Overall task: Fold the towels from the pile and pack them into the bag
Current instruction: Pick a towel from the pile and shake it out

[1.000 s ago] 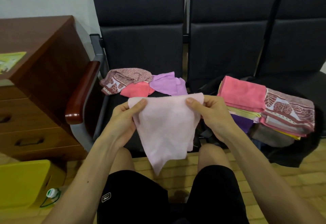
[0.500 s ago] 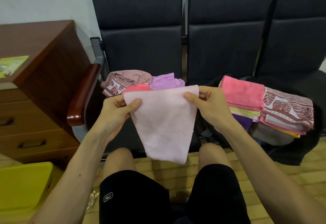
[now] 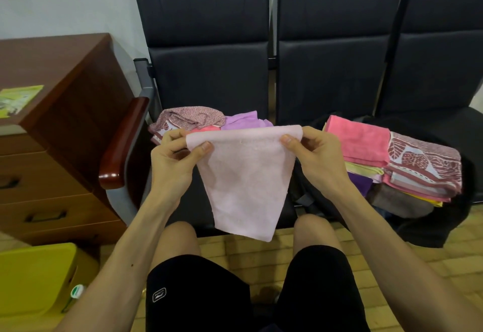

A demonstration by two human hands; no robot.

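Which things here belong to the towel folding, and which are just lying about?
Job: pale pink towel in left hand and right hand; loose towel pile; folded towel stack; black bag.
Lying about: brown wooden cabinet; yellow plastic box; green leaflet.

A person sits facing a row of black chairs [image 3: 209, 44] and holds a pale pink towel [image 3: 245, 180] up in front of the knees. The left hand [image 3: 175, 159] pinches its top left corner and the right hand [image 3: 316, 159] pinches its top right corner, so the top edge runs straight between them and the cloth hangs down, narrowing toward the bottom. Behind the left hand, a loose pile of towels [image 3: 198, 120] lies on the left seat. To the right, a stack of folded towels [image 3: 386, 159] rests on a black bag [image 3: 441, 227]. A wooden desk [image 3: 52, 96] stands at the left, with a yellow box [image 3: 34, 276] on the floor below it.
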